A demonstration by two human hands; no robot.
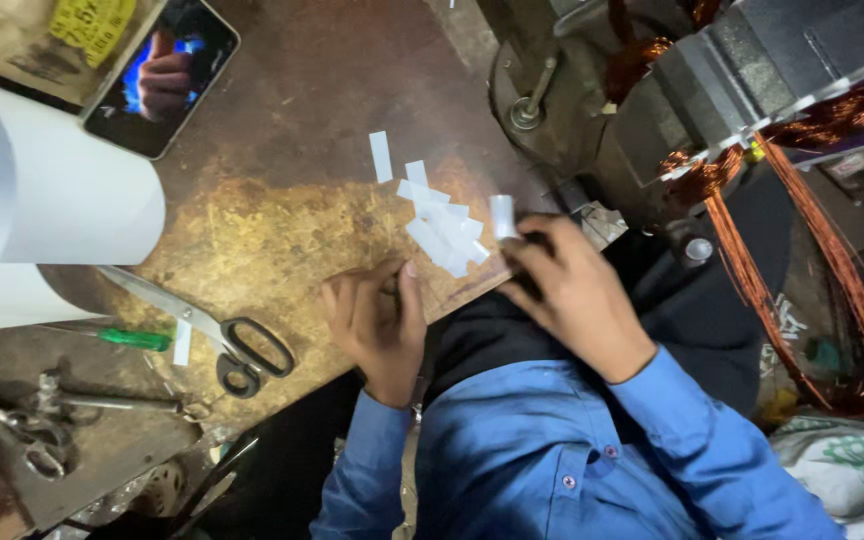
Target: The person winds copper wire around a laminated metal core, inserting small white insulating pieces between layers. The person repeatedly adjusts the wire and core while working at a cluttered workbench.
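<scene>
Our right hand (577, 295) had its fingers (527, 255) curled nearly closed, pinching a small curved white paper strip (502, 216) that stuck up just past the fingertips. Our left hand (377, 325) rested on the worn brown metal worktable (282, 130), fingers bent loosely, tips down on the surface, gripping nothing we could make out. A pile of cut white paper strips (439, 222) lay just beyond the left fingertips and just beside the right ones. Black-handled steel scissors (214, 330) lay near the left hand, on its outer side, a green-handled screwdriver (132, 338) past them. A large white paper roll (42, 210) sat further out. A black phone (164, 75) and a yellow rectangular label (92, 25) on brown card lay well beyond, at the far corner. Copper wire coils (802, 230) hung beyond the right hand.
</scene>
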